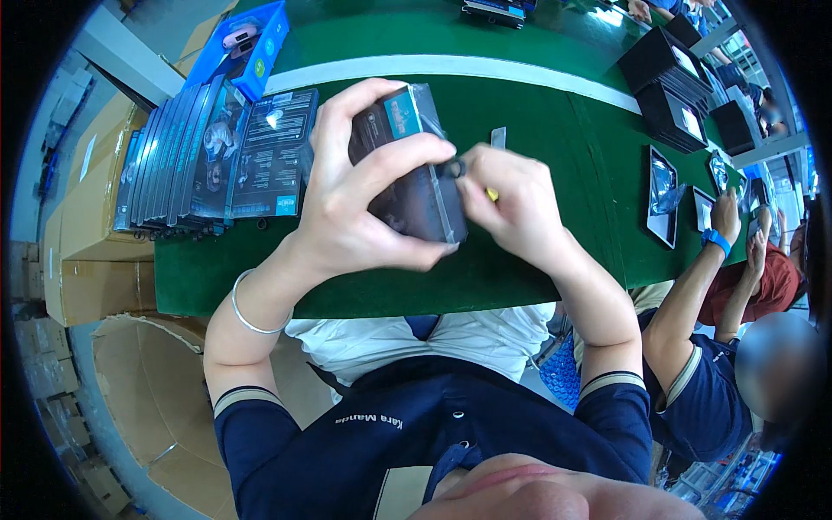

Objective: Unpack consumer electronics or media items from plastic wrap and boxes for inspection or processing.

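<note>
My left hand [347,195] is wrapped round a dark retail box [407,195] with a teal corner and a shiny, film-like surface, held tilted above the table. My right hand [513,199] is closed at the box's right side, its fingertips against a small black rounded piece [456,167] at the box's edge. A yellow tip [492,194] shows from the right fist; the rest of that object is hidden. Just beyond the right hand, a small grey flat strip [498,137] lies on the green table [555,208].
Left of my hands stand several similar boxes [186,165] in a row, with another box [276,152] lying flat. Behind them is a blue bin [251,52]. Black boxes [672,87] are stacked at far right, near a co-worker's hand [726,217]. Cardboard cartons [95,225] stand left.
</note>
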Tool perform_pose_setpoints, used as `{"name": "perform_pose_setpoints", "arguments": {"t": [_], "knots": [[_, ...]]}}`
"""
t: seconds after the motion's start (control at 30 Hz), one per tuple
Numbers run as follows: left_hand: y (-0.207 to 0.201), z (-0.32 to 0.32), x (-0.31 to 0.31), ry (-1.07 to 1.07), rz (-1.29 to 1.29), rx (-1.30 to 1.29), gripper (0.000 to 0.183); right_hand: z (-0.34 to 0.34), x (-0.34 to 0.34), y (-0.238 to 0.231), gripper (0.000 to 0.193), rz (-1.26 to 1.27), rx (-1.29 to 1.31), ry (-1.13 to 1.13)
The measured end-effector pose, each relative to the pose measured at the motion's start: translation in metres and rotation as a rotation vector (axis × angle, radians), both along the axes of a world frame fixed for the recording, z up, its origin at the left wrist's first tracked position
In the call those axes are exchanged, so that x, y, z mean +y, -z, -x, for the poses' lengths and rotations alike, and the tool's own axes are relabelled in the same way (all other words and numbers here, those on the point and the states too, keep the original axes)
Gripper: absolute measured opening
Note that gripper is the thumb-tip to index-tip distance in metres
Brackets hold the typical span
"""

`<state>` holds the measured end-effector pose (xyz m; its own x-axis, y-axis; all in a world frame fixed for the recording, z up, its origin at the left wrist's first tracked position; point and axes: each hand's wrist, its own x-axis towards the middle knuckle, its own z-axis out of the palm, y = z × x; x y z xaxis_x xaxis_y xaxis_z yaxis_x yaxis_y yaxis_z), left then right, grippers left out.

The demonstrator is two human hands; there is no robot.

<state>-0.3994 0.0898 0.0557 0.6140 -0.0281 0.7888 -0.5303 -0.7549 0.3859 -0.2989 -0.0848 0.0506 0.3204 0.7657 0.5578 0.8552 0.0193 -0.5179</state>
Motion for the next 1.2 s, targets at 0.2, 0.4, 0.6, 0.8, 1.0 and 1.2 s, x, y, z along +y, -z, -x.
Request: {"name": "perform_pose_setpoints", "arguments": {"t": [0.2,0.4,0.6,0.8,1.0,1.2], "knots": [[-0.015,0.007,0.010,0.567,0.447,-0.084,0.075,-0.038,0.000,0.012,0.021,-0.107,0.621,0.164],[-0.019,0.000,0.067,0.588,1.497,-0.120,0.076,-0.046,-0.010,0.009,0.022,-0.759,1.518,-0.642],[-0.014,-0.010,0.068,0.684,1.459,-0.036,0.073,-0.063,-0.031,-0.017,0.029,-0.668,1.354,-0.127],[-0.002,-0.011,0.052,1.168,1.527,0.341,0.086,-0.047,-0.009,-0.007,0.045,0.191,-0.272,0.263],[0.000,-0.011,0.034,0.865,1.305,0.510,0.091,-0.081,-0.025,-0.003,0.020,-0.438,0.577,0.306],[-0.008,-0.001,0.020,0.891,0.964,0.586,0.117,-0.096,-0.046,-0.010,0.023,-1.020,1.137,-0.032]]}}
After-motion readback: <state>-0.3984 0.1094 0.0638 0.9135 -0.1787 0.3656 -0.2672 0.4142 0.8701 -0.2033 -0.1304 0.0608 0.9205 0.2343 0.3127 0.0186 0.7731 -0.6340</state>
